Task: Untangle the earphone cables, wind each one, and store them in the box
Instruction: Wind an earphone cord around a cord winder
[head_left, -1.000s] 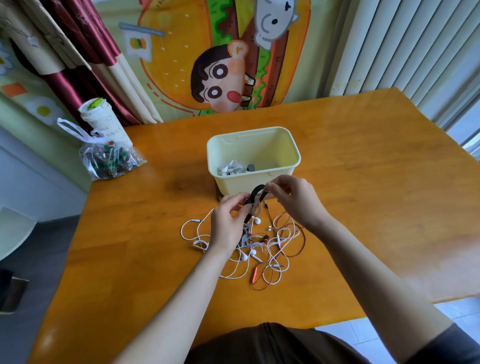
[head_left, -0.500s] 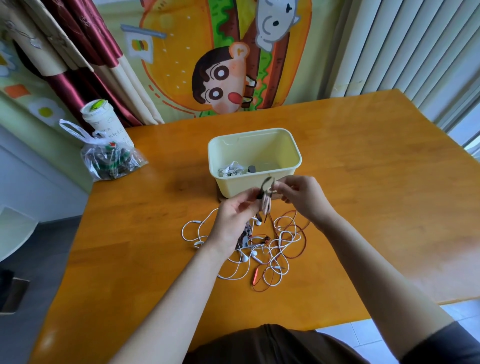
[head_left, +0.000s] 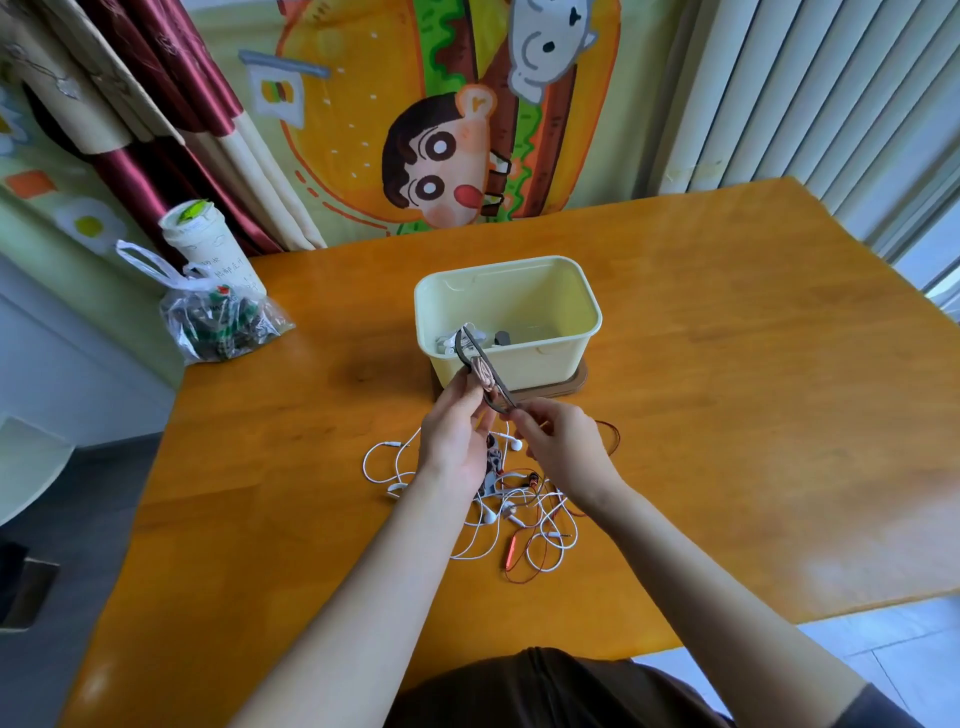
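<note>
Left hand (head_left: 452, 434): gripping the wound pink coil (head_left: 485, 376), fingers curling round it, holding it up off the desk (head_left: 727, 415) right in front of the box (head_left: 545, 361).
Right hand (head_left: 561, 441): pinching the near end of the dark band (head_left: 498, 387) that is looping round the coil, thumb and fingertips closing on it.
Step, by my reading: binding the coil with the band so it can go in the box.
Doing it well: the left grip needs to be staying firm so the turns are not slipping apart. The right hand should be drawing the band taut and square across the coil, snug but not crushing the wire. Both should be working clear above the tangle (head_left: 519, 512) so no loose loop is snagging.
Coil axis: running long from the right fingertips, up and away to the left, toward the box's near left corner.
Band: lying along that same line, its far loop showing against the box's inside.
Tangle: white and red cables sprawling on the desk under both wrists, not yet sorted.
Box: sitting mid-desk, already holding a few small pieces at its left side.
</note>
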